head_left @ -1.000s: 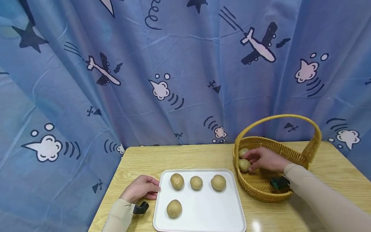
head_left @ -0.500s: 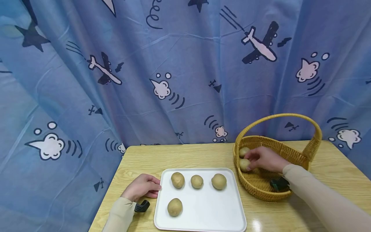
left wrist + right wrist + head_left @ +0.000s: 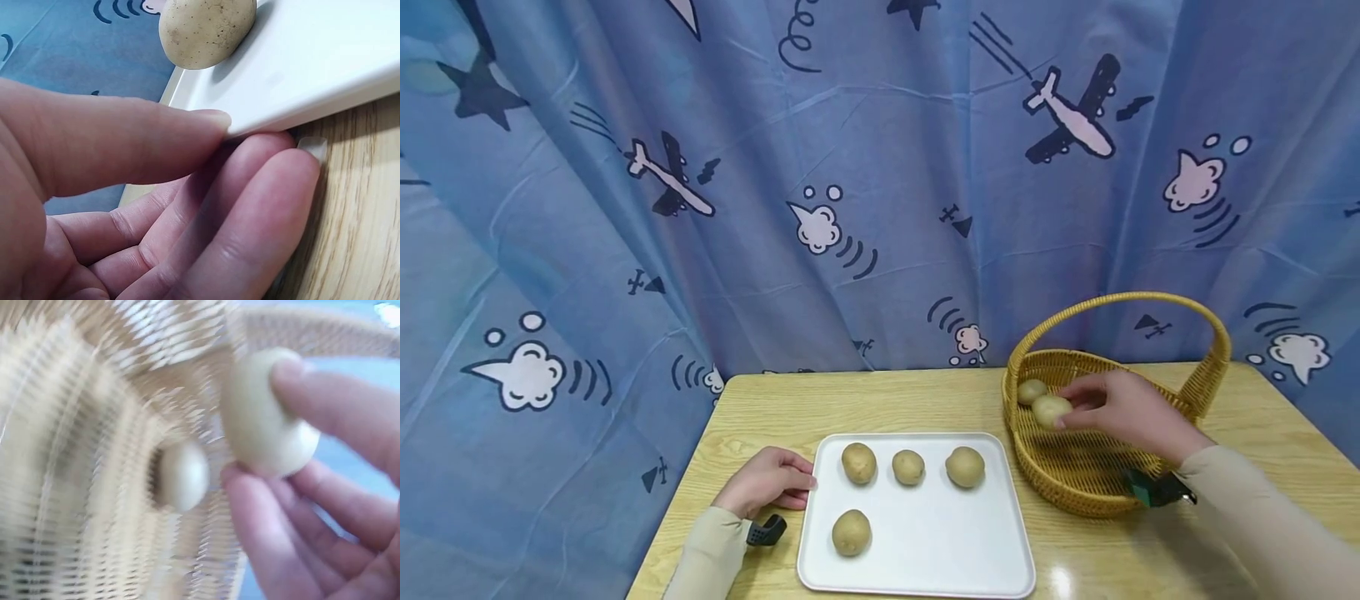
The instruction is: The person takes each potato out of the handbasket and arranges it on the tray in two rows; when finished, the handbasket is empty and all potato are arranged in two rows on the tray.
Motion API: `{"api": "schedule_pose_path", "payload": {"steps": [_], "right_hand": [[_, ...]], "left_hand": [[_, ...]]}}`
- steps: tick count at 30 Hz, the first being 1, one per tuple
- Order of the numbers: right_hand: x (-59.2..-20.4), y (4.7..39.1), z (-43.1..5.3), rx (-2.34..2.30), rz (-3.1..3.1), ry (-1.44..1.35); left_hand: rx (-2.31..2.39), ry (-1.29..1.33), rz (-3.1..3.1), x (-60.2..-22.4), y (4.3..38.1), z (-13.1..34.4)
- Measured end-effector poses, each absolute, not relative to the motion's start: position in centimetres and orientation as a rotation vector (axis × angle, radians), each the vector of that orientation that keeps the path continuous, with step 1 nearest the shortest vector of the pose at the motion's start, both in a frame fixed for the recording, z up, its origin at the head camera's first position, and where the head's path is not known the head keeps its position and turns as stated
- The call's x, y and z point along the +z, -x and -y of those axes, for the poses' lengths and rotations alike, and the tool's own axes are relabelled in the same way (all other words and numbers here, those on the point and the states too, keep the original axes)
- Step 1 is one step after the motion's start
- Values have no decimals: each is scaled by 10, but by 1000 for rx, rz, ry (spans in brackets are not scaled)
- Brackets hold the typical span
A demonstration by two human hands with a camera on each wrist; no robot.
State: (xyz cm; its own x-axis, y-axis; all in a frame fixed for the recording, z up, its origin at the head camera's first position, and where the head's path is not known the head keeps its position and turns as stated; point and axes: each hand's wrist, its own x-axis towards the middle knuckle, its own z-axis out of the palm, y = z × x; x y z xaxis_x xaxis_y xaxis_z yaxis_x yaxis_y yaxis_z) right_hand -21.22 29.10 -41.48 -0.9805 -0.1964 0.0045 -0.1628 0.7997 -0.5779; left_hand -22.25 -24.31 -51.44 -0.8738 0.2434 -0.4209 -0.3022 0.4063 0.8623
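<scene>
In my right hand point(image 3: 1123, 410) is a potato point(image 3: 262, 415), pinched between thumb and fingers inside the wicker basket point(image 3: 1060, 492). Another potato point(image 3: 1032, 392) lies in the basket's left end, just behind the held one. My left hand point(image 3: 769, 482) pinches the left rim of the white tray point(image 3: 940, 550), thumb on top and fingers underneath, as the left wrist view shows. Several potatoes rest on the tray: three in a row along its far side, among them a round potato point(image 3: 965, 467), and a single potato point(image 3: 852, 533) at the near left. The right wrist view is blurred.
The basket's tall arched handle point(image 3: 1120, 298) rises over the right hand. Tray and basket stand side by side on a wooden table point(image 3: 880, 400), a small gap between them. A blue patterned curtain point(image 3: 880, 208) hangs along the table's far edge.
My right hand has lifted the potato from the basket's left end and shifted it slightly up and to the right. The left hand and the tray stay in place.
</scene>
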Motion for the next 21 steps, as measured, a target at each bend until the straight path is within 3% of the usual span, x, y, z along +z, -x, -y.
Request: {"api": "schedule_pose_path", "payload": {"steps": [8, 21], "right_hand": [[-398, 167, -259, -1032, -2951, 144], [-445, 143, -155, -1471, -2688, 181]], "left_hand": [[1482, 57, -2210, -511, 222, 245], [1488, 28, -2211, -510, 221, 242]]}}
